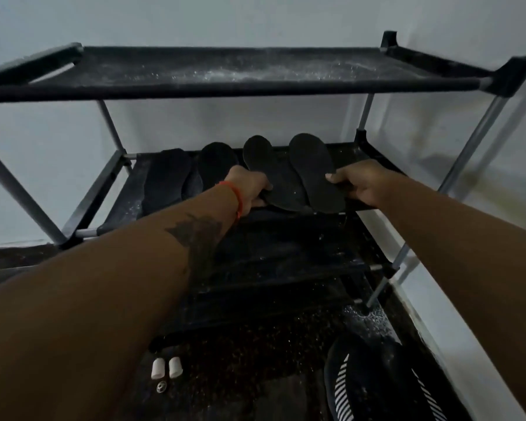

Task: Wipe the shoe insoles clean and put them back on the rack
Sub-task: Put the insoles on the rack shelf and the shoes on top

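Two hands: both reach to the middle shelf of the rack (286, 86), one insole each.
Head view, left hand (249, 189): fingers curled round the near edge of the left-centre insole (274, 174), thumb on top, fingers under it. Grip looks firm; fingertips below the insole are hidden.
Head view, right hand (359, 186): pinches the right-centre insole (316, 174) at its right edge, thumb on the upper face, other fingers curled beneath and mostly out of sight.
Insole pose: both held ones lie heel toward the camera, toe toward the wall (255, 22), side by side and overlapping slightly at the near end. Cannot tell whether they rest on the shelf fabric or are lifted just off it.
Other insoles: a third insole (216, 165) lies on the same shelf just left of the left hand, untouched. Further left, a dark flat piece (164, 180), likely more insoles, shape unclear in the dim light.
Rack: black fabric shelves on grey metal tubes; top shelf carries pale dust or grit across its middle and right. Lower shelves dark, detail hard to read.
Left forearm: red thread band (236, 197) at the wrist, dark tattoo (198, 235) on the inner forearm.
Floor: dark speckled floor (255, 344); two small white caps (166, 367) stand side by side near the rack's front foot, a small metal ring (161, 386) just below them.
Shoe: black shoe with white stripes (356, 381) on the floor at lower right, near the white wall base.
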`<action>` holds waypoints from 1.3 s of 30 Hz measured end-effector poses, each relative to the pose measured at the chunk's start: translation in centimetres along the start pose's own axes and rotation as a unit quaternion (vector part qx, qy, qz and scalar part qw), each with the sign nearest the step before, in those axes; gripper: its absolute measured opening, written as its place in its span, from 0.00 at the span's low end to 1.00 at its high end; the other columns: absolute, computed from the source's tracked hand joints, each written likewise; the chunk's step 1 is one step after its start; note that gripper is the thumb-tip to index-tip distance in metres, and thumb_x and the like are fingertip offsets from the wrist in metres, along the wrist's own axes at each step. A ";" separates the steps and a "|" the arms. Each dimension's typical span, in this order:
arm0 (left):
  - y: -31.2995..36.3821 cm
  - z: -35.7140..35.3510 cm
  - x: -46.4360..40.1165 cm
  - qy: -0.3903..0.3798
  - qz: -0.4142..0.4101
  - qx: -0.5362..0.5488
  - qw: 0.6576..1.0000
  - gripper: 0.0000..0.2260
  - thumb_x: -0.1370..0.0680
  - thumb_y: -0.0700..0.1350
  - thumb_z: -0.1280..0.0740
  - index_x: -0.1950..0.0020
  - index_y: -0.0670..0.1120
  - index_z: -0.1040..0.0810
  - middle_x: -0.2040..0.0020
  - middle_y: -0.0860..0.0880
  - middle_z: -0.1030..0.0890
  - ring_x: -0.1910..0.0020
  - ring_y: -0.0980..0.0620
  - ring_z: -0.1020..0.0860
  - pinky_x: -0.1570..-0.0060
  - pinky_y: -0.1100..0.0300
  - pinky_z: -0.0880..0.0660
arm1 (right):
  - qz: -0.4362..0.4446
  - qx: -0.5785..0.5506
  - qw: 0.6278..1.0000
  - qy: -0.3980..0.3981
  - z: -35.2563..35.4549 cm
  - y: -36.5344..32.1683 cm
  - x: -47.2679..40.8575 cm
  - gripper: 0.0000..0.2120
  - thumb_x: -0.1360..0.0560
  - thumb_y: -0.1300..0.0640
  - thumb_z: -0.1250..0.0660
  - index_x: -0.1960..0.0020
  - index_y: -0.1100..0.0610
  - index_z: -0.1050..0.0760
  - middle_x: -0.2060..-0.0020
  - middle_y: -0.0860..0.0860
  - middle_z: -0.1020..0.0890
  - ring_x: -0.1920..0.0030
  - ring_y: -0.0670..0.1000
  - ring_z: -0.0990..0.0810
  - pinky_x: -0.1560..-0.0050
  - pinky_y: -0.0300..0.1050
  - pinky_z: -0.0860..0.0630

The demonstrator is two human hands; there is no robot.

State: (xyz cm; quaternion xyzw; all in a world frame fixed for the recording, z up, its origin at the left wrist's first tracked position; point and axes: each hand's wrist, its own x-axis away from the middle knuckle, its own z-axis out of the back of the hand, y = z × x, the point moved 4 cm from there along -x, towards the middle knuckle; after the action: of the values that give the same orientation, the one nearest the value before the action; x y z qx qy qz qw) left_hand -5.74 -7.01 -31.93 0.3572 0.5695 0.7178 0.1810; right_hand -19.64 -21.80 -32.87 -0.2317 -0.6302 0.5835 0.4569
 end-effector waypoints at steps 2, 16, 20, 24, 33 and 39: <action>-0.1 0.0 -0.6 0.014 -0.004 -0.015 1.000 0.07 0.25 0.31 0.34 0.50 0.39 0.27 0.59 0.45 0.24 0.60 0.49 0.23 0.74 0.63 0.24 | 0.000 0.008 1.000 0.010 0.1 0.3 -0.7 0.08 0.29 0.68 0.30 0.51 0.64 0.25 0.53 0.56 0.20 0.47 0.56 0.21 0.50 0.47 0.23; 1.0 -3.1 7.1 0.105 -0.203 -0.360 0.905 0.28 0.22 0.56 0.38 0.26 0.44 0.39 0.29 0.41 0.34 0.32 0.40 0.33 0.38 0.48 0.32 | 0.223 0.218 0.937 0.155 1.4 1.0 7.6 0.27 0.25 0.45 0.36 0.31 0.57 0.33 0.35 0.57 0.27 0.37 0.54 0.27 0.38 0.44 0.32; -2.2 -5.3 12.2 0.082 -0.282 -0.352 0.889 0.28 0.22 0.56 0.37 0.25 0.48 0.40 0.26 0.44 0.37 0.29 0.42 0.38 0.35 0.48 0.35 | 0.274 0.233 0.918 0.170 3.7 3.5 13.2 0.27 0.25 0.44 0.36 0.30 0.55 0.33 0.35 0.55 0.28 0.38 0.53 0.27 0.38 0.48 0.30; -7.3 -8.0 15.7 0.025 -0.265 -0.366 0.892 0.30 0.22 0.58 0.38 0.24 0.50 0.42 0.24 0.45 0.40 0.27 0.43 0.39 0.33 0.48 0.37 | 0.268 0.245 0.911 0.193 6.2 7.4 17.7 0.24 0.25 0.45 0.35 0.32 0.53 0.32 0.39 0.55 0.26 0.41 0.53 0.25 0.42 0.47 0.28; -21.0 -12.5 18.3 -0.097 -0.113 -0.438 0.887 0.34 0.23 0.60 0.39 0.22 0.51 0.50 0.22 0.45 0.47 0.26 0.40 0.43 0.33 0.45 0.37 | 0.104 0.309 0.930 0.172 11.6 23.7 20.6 0.27 0.26 0.42 0.37 0.32 0.54 0.32 0.40 0.53 0.25 0.38 0.53 0.28 0.41 0.42 0.31; -30.4 -13.3 17.7 -0.177 0.018 -0.442 0.879 0.40 0.26 0.59 0.34 0.22 0.49 0.52 0.23 0.42 0.46 0.26 0.39 0.44 0.32 0.47 0.39 | -0.082 0.414 0.891 0.167 14.5 33.7 22.7 0.30 0.25 0.50 0.35 0.28 0.58 0.39 0.34 0.60 0.31 0.34 0.59 0.33 0.36 0.50 0.33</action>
State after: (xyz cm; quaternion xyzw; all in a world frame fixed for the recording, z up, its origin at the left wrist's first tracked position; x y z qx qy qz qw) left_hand -31.76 4.33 -56.57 0.3714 0.1445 0.8227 0.4054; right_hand -50.82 -3.56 -56.39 -0.0637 -0.2627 0.7047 0.6561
